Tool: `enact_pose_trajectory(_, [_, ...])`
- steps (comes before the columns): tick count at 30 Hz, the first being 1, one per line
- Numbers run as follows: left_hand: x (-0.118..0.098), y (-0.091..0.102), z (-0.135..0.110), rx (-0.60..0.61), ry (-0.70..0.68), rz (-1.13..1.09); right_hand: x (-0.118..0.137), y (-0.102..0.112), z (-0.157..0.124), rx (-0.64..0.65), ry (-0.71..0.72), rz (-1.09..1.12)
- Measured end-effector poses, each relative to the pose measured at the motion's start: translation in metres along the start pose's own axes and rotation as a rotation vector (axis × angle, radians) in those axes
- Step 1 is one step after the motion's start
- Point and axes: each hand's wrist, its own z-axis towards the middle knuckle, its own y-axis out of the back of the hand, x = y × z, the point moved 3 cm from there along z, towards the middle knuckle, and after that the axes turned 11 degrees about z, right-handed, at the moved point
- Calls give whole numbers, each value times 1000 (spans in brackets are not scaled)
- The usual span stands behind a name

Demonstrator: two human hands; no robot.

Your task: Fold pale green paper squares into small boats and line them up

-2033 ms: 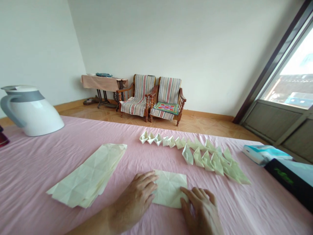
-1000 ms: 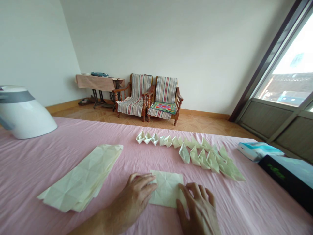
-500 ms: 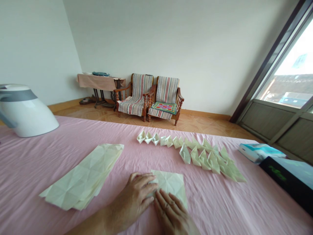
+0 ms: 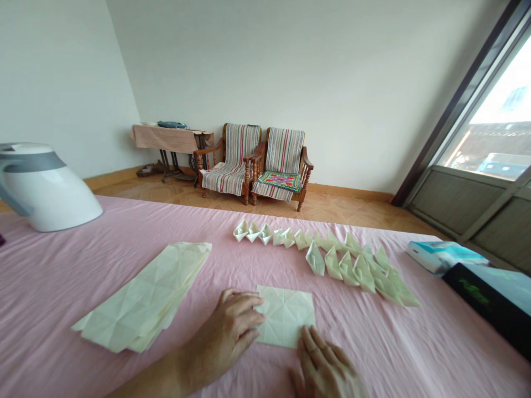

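Creased paper sheet (image 4: 284,315) lies flat on pink-covered surface (image 4: 398,359), between left hand (image 4: 233,326), loosely curved with fingertips over its left edge, and right hand (image 4: 326,359), flattened, fingers together at near right corner. Step appears to be smoothing: left best serves as light anchor; right best presses evenly along near edge, keeping corners square. Paper stack (image 4: 145,298) rests leftward, apart.

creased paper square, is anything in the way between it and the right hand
Nothing visible stands between the creased paper square and the right hand, whose fingers are at its near right corner. The left hand is at its left edge, and the folded paper boats lie farther off.
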Motion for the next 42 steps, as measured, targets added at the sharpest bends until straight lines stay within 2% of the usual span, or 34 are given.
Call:
enact_pose_trajectory(3, [-4,3,-1,18,-76,9,-8,-3,-6,35,-67,-15])
enact_pose_trajectory(6, [-9,6,-2,62,-134,7,-16,0,-3,14,-83,18])
enact_pose_trajectory(13, [-12,5,0,100,-121,35,-22,16,16,-62,-29,139])
enact_pose_trajectory(17, [-12,2,0,81,-141,66,-21,19,16,-72,-63,178])
enact_pose_trajectory(23, [-11,-4,-3,14,-171,86,-15,21,22,-252,-170,260])
enact_pose_trajectory(25, [-12,-5,-4,10,-185,102,-11,22,25,-263,-179,293])
enact_pose_trajectory(29, [-18,-7,-6,34,-246,146,0,26,31,-247,-117,323])
enact_pose_trajectory(35, [-23,-6,-10,49,-307,198,17,33,44,-361,3,400])
enact_pose_trajectory(39, [-19,-6,-11,15,-253,158,5,44,49,-325,1,421])
enact_pose_trajectory(41, [-14,-5,-11,-33,-190,105,-6,48,47,-245,17,418])
enact_pose_trajectory(42, [-12,-4,-11,-54,-159,69,-13,49,45,-224,-32,440])
